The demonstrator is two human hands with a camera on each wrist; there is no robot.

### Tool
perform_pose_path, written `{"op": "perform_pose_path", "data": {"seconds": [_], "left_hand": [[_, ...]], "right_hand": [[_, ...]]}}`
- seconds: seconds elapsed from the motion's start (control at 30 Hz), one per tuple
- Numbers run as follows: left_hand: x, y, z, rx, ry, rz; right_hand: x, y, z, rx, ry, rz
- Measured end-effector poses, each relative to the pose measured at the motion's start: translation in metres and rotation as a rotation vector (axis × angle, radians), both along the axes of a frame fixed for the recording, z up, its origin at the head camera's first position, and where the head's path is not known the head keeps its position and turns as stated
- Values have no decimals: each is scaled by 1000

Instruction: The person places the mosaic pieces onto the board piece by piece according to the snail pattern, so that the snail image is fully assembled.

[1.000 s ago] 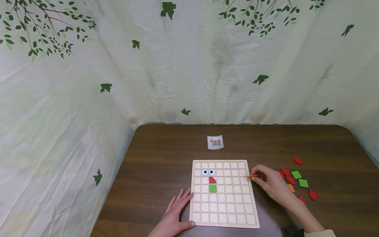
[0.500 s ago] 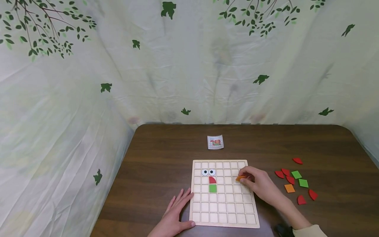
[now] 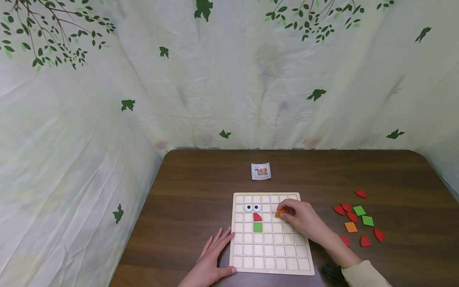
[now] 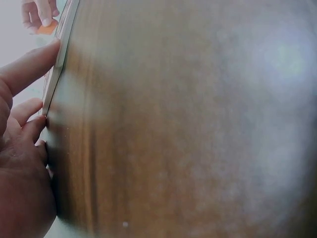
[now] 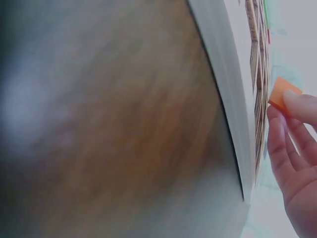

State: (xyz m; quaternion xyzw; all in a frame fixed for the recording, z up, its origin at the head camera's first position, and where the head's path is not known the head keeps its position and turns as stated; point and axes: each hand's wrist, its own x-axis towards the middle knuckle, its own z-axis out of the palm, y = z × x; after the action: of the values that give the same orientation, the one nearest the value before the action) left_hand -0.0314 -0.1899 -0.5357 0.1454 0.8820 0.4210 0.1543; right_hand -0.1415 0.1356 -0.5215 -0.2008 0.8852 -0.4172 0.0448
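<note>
In the head view a pale wooden grid board (image 3: 258, 251) lies on the table. Two round eye pieces (image 3: 252, 207) sit side by side in its upper cells. Below the right eye is a red quarter-round tile (image 3: 257, 217), with a green square tile (image 3: 257, 227) under it. My right hand (image 3: 303, 218) pinches an orange tile (image 5: 278, 94) between thumb and fingers, over the board's upper right cells. Along the board's left edge and lower left corner rests my left hand (image 3: 211, 261), its fingers extended; in the left wrist view its fingers touch the rim.
Right of the board lie several red quarter-round tiles (image 3: 365, 241), green tiles (image 3: 367, 221) and an orange square tile (image 3: 351, 227). A small card (image 3: 261, 171) with a printed grid picture lies behind the board. A leaf-patterned curtain (image 3: 229, 79) hangs behind the table (image 3: 190, 191).
My right hand has carried the orange tile leftward from the board's right edge to over its cells. More of the loose tiles on the right now show. The left hand has stayed put.
</note>
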Motion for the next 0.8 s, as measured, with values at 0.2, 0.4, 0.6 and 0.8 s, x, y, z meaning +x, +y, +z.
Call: {"op": "perform_pose_path", "data": {"seconds": [0.2,0.4,0.6,0.8], "left_hand": [[-1,0,-2,-16,2,0],[-1,0,-2,-12,22,-7],[0,-1,-2,0,64,-16],[0,-1,-4,0,64,-17]], "right_hand": [[-5,-5,-1,42,1,3],[-6,-8,-1,47,3,16],[-6,-11,-2,50,-2,6],[-4,-11,-5,65,49,39]]}}
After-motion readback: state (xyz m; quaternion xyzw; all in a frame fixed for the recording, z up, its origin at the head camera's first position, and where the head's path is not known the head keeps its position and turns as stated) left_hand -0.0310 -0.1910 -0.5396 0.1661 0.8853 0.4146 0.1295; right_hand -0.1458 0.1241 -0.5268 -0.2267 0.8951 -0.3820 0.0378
